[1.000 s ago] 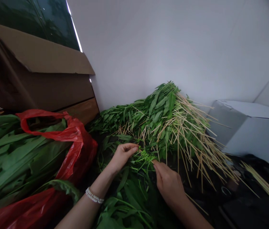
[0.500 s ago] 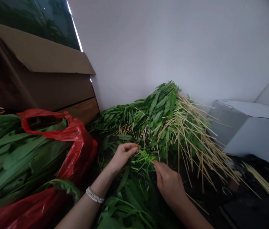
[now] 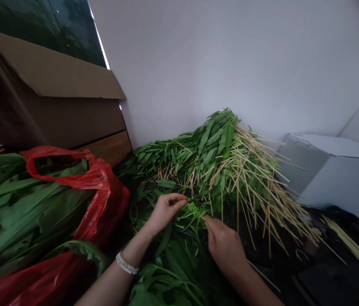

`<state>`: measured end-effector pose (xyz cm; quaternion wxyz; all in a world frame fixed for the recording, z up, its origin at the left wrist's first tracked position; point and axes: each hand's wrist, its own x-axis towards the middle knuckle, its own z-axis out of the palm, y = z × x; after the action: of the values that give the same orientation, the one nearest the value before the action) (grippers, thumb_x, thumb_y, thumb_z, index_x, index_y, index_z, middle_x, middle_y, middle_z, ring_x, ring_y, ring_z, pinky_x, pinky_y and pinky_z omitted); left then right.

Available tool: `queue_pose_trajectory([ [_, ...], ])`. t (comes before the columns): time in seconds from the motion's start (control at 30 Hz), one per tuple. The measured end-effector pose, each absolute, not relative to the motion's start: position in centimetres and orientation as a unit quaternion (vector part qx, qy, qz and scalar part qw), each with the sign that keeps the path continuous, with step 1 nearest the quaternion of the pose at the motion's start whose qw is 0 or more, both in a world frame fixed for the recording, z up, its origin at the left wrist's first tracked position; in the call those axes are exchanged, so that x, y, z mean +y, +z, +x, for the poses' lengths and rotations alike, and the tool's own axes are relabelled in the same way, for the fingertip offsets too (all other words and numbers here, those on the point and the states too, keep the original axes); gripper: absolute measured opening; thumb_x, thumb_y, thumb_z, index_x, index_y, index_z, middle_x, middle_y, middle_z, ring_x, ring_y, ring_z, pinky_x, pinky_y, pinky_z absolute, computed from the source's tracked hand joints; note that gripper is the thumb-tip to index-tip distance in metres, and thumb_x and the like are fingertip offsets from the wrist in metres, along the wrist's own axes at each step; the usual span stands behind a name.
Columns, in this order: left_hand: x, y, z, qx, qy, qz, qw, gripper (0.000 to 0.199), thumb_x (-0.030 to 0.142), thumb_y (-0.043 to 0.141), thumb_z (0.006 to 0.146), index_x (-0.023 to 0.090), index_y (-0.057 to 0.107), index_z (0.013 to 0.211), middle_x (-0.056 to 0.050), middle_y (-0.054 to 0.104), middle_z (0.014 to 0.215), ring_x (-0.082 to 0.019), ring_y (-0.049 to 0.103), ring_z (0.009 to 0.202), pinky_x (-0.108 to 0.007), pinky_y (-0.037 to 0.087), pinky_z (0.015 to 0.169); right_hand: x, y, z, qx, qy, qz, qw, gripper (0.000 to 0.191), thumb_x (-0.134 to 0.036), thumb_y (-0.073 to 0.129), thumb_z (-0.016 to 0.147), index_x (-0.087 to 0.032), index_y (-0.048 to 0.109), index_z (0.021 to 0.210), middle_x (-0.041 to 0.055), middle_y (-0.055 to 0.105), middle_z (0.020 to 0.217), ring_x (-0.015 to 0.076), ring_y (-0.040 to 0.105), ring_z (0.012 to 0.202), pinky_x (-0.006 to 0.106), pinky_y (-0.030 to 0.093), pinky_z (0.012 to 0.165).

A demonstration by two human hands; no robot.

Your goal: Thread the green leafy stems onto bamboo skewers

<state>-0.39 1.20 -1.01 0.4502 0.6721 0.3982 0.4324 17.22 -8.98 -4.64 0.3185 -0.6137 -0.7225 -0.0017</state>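
My left hand (image 3: 165,211), with a beaded bracelet at the wrist, pinches at the left end of a small bunch of green stems (image 3: 195,211). At the bunch's right end my right hand (image 3: 224,240) is closed on a thin wooden stick, whose tail (image 3: 264,276) comes out below the palm. Loose long green leaves (image 3: 173,267) lie beneath and between my hands. Behind them rises a heap of leafy bunches (image 3: 213,138) with many wooden sticks (image 3: 258,182) poking out to the right.
A red plastic bag (image 3: 103,180) full of long leaves (image 3: 23,216) stands at the left, before a cardboard box (image 3: 71,119). On the right are a white box (image 3: 341,178) and loose sticks (image 3: 351,242) on dark material. A pale wall (image 3: 214,55) rises behind.
My left hand has shifted slightly to the right at the stems, its fingertips still pinched. My right hand has hardly moved.
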Motion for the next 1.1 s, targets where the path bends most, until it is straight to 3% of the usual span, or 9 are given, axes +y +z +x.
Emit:
queue_pose_trajectory([
  [0.13,1.3,-0.8,-0.7,0.389,0.426,0.664,0.475,0.035,0.038,0.07,0.073,0.015,0.071,0.099,-0.006,0.074,0.085,-0.016,0.064,0.072,-0.023,0.047,0.063,-8.8,-4.8,17.3,-0.716,-0.001,-0.6,0.357,0.035,-0.014,0.034,0.092,-0.018,0.06,0.114,0.0052,0.069,0.087,0.0174,0.067,0.084,0.024,0.047,0.077],
  [0.27,1.4,-0.8,-0.9,0.408,0.405,0.655,0.491,0.034,0.04,0.072,0.07,0.013,0.073,0.09,-0.005,0.072,0.074,-0.011,0.055,0.055,-0.019,0.039,0.048,-8.8,-4.8,17.3,-0.714,-0.002,-0.593,0.372,0.035,-0.015,0.033,0.092,-0.017,0.061,0.113,0.0061,0.069,0.087,0.0176,0.067,0.085,0.025,0.047,0.08],
  [0.53,1.5,-1.2,-1.1,0.387,0.379,0.684,0.489,0.028,0.038,0.072,0.069,0.013,0.074,0.082,-0.004,0.071,0.075,-0.014,0.059,0.067,-0.024,0.047,0.065,-9.0,-4.6,17.1,-0.722,0.002,-0.602,0.34,0.037,-0.013,0.033,0.091,-0.019,0.061,0.115,0.0052,0.069,0.086,0.0171,0.067,0.083,0.023,0.047,0.073],
  [0.77,1.6,-1.4,-1.2,0.386,0.361,0.677,0.512,0.033,0.042,0.07,0.072,0.012,0.071,0.085,0.001,0.061,0.062,-0.007,0.043,0.049,-0.018,0.034,0.047,-9.0,-4.7,17.1,-0.723,-0.004,-0.599,0.343,0.036,-0.014,0.032,0.092,-0.018,0.06,0.114,0.0051,0.068,0.085,0.0175,0.067,0.082,0.023,0.047,0.071],
  [0.93,0.9,-0.8,-0.9,0.333,0.332,0.705,0.531,0.036,0.034,0.077,0.064,0.014,0.07,0.093,-0.001,0.065,0.073,-0.009,0.05,0.058,-0.02,0.039,0.054,-8.8,-4.8,17.1,-0.728,-0.017,-0.576,0.372,0.034,-0.017,0.033,0.094,-0.017,0.061,0.113,0.0045,0.067,0.083,0.017,0.067,0.079,0.024,0.047,0.071],
  [1.03,0.9,-0.4,-1.1,0.348,0.34,0.721,0.493,0.025,0.032,0.077,0.065,0.013,0.071,0.08,0.001,0.061,0.064,-0.008,0.046,0.054,-0.02,0.036,0.052,-8.7,-4.7,17.4,-0.734,-0.049,-0.56,0.382,0.033,-0.019,0.034,0.096,-0.016,0.061,0.113,0.0047,0.067,0.082,0.0163,0.067,0.076,0.024,0.047,0.068],
  [1.1,1.3,-0.2,-1.5,0.381,0.396,0.706,0.446,0.027,0.033,0.075,0.067,0.013,0.07,0.084,0.003,0.057,0.06,-0.007,0.04,0.05,-0.019,0.032,0.048,-8.6,-4.4,17.9,-0.729,-0.073,-0.562,0.383,0.032,-0.022,0.034,0.096,-0.016,0.061,0.113,0.0053,0.068,0.084,0.0166,0.067,0.076,0.024,0.047,0.068],
])
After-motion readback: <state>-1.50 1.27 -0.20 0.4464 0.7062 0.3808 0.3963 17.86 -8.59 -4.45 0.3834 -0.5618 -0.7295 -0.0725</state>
